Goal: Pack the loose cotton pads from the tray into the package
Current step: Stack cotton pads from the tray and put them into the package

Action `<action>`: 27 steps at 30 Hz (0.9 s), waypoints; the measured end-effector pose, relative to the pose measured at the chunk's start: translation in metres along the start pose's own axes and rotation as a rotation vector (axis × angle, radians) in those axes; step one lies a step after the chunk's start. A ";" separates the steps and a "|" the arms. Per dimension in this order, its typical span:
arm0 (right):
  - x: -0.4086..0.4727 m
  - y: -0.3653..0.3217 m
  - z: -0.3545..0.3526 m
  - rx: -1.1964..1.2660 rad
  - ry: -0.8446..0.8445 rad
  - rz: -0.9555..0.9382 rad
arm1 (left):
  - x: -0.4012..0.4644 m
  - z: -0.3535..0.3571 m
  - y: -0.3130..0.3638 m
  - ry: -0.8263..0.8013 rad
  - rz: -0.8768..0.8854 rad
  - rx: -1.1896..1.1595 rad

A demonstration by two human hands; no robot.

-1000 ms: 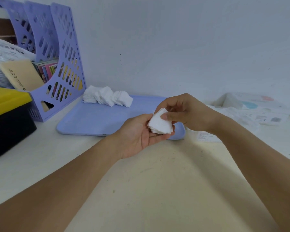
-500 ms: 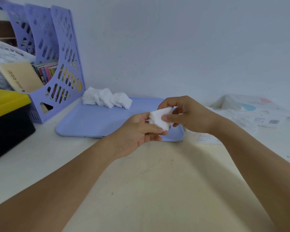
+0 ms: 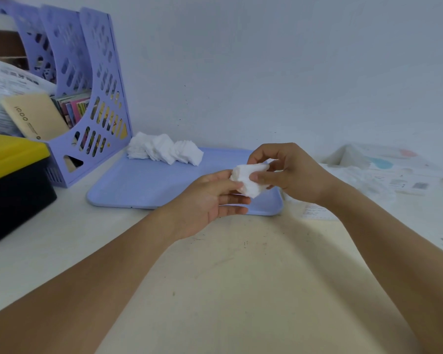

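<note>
The right hand and the left hand both pinch one small stack of cotton pads, held above the near edge of the tray. A second ago the stack lay flat in the left palm; now it is turned up between the fingertips, so I judge it is being squared for packing. More pads wait at the tray's far side, and the package lies to the right

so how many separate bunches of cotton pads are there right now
2. One stack of cotton pads is held between the left hand and right hand; a loose pile of cotton pads sits at the far-left corner of the tray. Individual pads can't be counted.
</note>
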State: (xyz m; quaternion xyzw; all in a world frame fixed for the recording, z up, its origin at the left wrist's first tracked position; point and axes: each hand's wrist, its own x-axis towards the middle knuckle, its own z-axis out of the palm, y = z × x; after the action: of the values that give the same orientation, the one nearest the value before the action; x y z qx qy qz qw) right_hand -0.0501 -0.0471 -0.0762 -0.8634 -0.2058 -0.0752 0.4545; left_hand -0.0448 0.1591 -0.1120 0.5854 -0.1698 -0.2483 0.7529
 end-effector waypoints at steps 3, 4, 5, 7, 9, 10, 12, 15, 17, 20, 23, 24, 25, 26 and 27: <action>0.000 -0.004 -0.002 0.078 0.029 0.011 | 0.000 0.000 0.002 -0.008 0.002 -0.079; -0.001 -0.004 -0.002 0.095 0.038 0.014 | -0.001 0.001 0.002 -0.013 0.002 -0.097; -0.001 -0.005 -0.002 0.107 0.046 0.017 | -0.001 0.001 0.002 -0.014 -0.002 -0.116; -0.001 -0.004 -0.001 0.121 0.050 0.023 | -0.001 0.002 0.001 -0.008 -0.005 -0.148; -0.001 -0.003 0.000 0.137 0.050 0.027 | -0.001 0.002 0.000 0.000 -0.001 -0.154; -0.002 -0.003 0.001 0.146 0.050 0.028 | -0.001 0.002 0.000 0.008 0.000 -0.150; -0.002 -0.002 0.002 0.171 0.053 0.030 | -0.001 0.003 0.000 0.032 0.001 -0.152; -0.002 0.000 0.000 0.201 0.056 0.030 | -0.001 0.004 0.000 0.057 -0.008 -0.174; -0.001 0.003 -0.002 0.113 0.060 -0.025 | 0.000 0.004 -0.001 0.066 -0.020 -0.152; 0.000 0.004 -0.001 -0.024 0.016 -0.074 | 0.001 0.003 -0.003 0.079 -0.037 -0.087; 0.000 0.004 0.004 -0.051 0.037 -0.095 | 0.001 0.001 -0.002 0.092 -0.040 -0.055; 0.000 0.003 0.005 -0.042 0.052 -0.108 | 0.001 0.001 -0.001 0.095 -0.038 -0.056; 0.001 0.002 0.005 -0.029 0.057 -0.115 | 0.001 0.000 0.000 0.097 -0.037 -0.059; 0.001 0.002 0.004 -0.018 0.051 -0.115 | 0.001 0.000 0.000 0.101 -0.038 -0.062; 0.001 0.001 0.002 -0.011 0.042 -0.112 | 0.001 0.000 0.001 0.105 -0.042 -0.063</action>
State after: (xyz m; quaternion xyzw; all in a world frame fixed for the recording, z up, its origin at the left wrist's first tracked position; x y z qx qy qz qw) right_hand -0.0492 -0.0458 -0.0779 -0.8513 -0.2437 -0.1197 0.4489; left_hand -0.0441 0.1589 -0.1115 0.5771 -0.1097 -0.2384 0.7733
